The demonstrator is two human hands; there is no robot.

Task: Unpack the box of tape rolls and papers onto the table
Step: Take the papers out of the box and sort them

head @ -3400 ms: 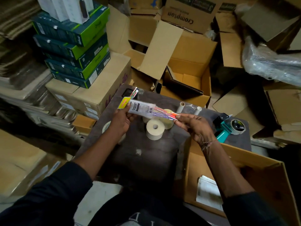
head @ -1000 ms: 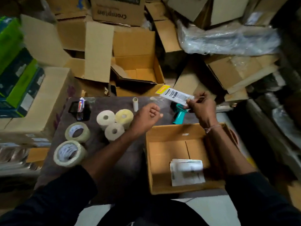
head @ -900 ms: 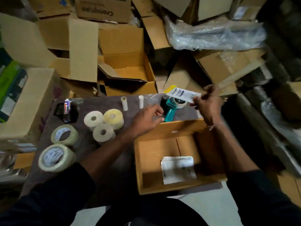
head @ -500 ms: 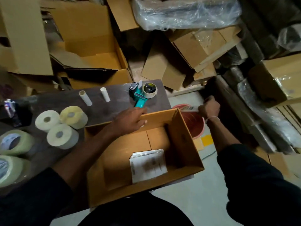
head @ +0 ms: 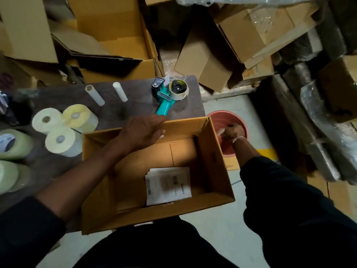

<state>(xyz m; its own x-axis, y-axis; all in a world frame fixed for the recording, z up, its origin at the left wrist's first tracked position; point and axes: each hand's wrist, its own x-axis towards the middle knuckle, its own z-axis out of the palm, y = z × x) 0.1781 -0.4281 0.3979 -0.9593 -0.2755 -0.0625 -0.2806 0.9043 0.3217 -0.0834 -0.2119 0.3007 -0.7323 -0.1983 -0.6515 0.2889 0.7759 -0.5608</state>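
box [head: 218, 151] open on top, inside bare around papers [head: 169, 185] | left hand [head: 143, 130] lies across far rim, blocks that side | desk [head: 135, 107] strip behind box: tape dispenser [head: 166, 97], two tubes [head: 94, 94] | left of box: rolls [head: 58, 128] clustered | right: floor gap, pink bucket [head: 220, 120] holds right hand [head: 232, 132]

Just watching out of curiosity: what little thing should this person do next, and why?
Probably reach the left hand, now resting on the far rim of the box, down to the papers. They are the only thing left inside, and the right hand is busy over the red bucket.
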